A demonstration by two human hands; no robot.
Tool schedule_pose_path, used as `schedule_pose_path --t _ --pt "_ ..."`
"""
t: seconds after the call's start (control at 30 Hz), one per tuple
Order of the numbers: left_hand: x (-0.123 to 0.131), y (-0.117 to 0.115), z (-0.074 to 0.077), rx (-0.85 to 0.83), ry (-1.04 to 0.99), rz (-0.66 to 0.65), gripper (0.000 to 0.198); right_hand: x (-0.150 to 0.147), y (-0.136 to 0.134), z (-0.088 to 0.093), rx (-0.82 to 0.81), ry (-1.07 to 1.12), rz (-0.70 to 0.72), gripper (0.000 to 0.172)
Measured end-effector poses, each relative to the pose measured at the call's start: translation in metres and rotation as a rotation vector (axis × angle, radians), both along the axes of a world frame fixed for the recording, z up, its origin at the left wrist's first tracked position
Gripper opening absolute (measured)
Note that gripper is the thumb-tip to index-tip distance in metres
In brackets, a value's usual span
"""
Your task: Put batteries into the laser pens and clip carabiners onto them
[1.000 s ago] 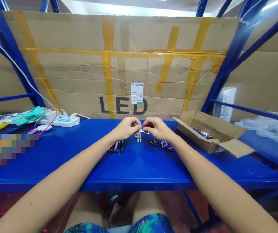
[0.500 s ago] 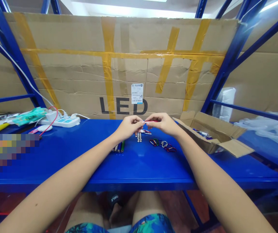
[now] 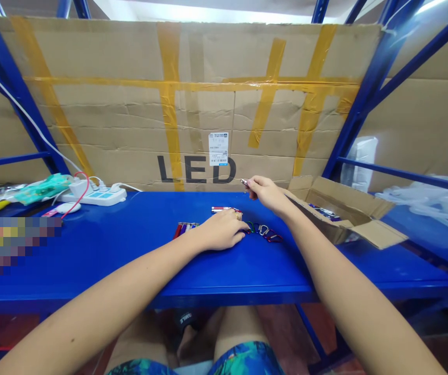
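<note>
The blue bench (image 3: pixel 255 271) stretches ahead of me, with the open carton (image 3: pixel 345 213) at its right end; my left hand (image 3: pixel 221 230) lies open, palm down, its fingertips just beside the carabiners (image 3: pixel 263 230); the red torch (image 3: pixel 224 209) lies just past that hand, near a row of coloured tubes (image 3: pixel 185 230); my right hand (image 3: pixel 266 194) is raised, closed on a small silver piece (image 3: pixel 244 182).
</note>
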State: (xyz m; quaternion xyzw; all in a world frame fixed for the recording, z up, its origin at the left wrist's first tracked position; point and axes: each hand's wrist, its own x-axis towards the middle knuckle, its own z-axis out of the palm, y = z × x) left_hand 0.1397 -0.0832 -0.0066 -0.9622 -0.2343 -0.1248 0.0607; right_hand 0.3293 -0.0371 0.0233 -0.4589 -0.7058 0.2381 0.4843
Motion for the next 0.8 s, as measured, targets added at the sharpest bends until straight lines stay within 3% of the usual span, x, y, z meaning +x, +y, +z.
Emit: schedule_pose_path --t 0.2,0.27,0.4,0.5,0.57,0.63,0.8 --pt "-0.006 0.001 0.006 -0.166 -0.099 -0.09 0.023 -0.009 -0.009 0.0 -0.011 -0.102 0.034 0.028" --pt "-0.011 0.004 0.01 -0.233 -0.236 -0.017 0.019 -0.012 -0.014 0.001 -0.072 -0.119 0.097 0.027" --pt "-0.016 0.013 0.018 -0.265 -0.74 0.291 0.011 -0.021 -0.022 0.0 -0.155 0.008 0.26 0.033" --pt "-0.018 0.019 0.021 -0.334 -0.899 0.252 0.02 -0.027 -0.023 -0.006 -0.214 0.096 0.367 0.041" --pt "-0.019 0.021 0.022 -0.38 -0.92 0.199 0.015 -0.03 -0.022 -0.008 -0.245 0.107 0.407 0.045" --pt "-0.021 0.023 0.024 -0.416 -0.987 0.168 0.012 -0.029 -0.02 -0.008 -0.241 0.069 0.351 0.049" --pt "-0.029 0.037 0.028 -0.474 -1.316 0.247 0.014 -0.021 -0.025 0.005 -0.083 -0.186 -0.043 0.037"
